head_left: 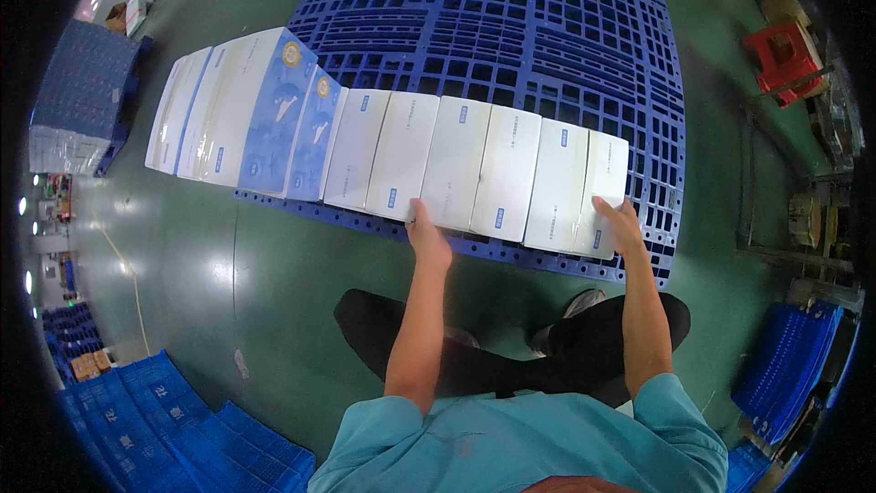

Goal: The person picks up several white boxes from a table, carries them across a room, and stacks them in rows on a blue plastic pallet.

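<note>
Several white cartons stand side by side in a row along the near edge of a blue plastic pallet [602, 0]. My left hand [429, 237] is at the lower edge of a white box [452, 164] in the middle of the row, its thumb up against the box and its other fingers hidden. At the row's right end, my right hand [622, 226] grips the last white box [602, 178], thumb on the near face and fingers around the side. Taller blue-and-white cartons [274, 119] stand at the left of the row.
Blue folded crates [173, 429] lie at the lower left, and more blue crates [787, 365] are stacked at the right. A red stool [783, 59] is beside a metal rack at the far right. A wrapped stack [78, 91] stands far left. My legs are close to the pallet.
</note>
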Tool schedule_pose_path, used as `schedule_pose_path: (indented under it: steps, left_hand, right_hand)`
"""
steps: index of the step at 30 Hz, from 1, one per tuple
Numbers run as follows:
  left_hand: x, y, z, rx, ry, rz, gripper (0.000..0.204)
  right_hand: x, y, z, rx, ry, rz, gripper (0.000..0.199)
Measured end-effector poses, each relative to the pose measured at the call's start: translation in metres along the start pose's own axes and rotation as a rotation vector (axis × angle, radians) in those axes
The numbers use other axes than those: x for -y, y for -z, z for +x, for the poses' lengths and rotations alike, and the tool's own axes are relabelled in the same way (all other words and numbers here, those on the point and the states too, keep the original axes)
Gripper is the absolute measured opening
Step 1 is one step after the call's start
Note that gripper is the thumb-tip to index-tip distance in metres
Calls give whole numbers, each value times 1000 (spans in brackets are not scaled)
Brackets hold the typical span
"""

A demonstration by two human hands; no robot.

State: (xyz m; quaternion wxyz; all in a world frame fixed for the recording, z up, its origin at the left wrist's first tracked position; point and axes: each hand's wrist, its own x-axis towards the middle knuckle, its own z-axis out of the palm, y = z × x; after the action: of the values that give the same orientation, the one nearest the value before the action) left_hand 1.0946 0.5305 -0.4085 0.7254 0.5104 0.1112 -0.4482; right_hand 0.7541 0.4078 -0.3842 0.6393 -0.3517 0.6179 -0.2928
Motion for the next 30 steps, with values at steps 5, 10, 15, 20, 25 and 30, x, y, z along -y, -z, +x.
schedule_pose_path:
  steps: [5,10,15,20,25,30]
  left_hand:
    - [5,-3,-3,102,-72,150,72]
    - [14,-10,-4,65,-186,173,74]
    - [23,0,8,80,-225,113,64]
    - [19,-9,-1,83,-221,38,49]
    - [14,-10,-5,59,-180,52,60]
    - [15,-15,-22,-84,145,97,45]
  right_hand:
    - [3,-3,-2,27,37,39,63]
    - [1,-2,-2,19,7,56,59]
    - [5,-6,-10,21,29,27,57]
    - [-4,0,-3,13,30,28,51]
    - [-1,-2,2,44,63,80,46]
    - [-6,3,10,-26,53,82,48]
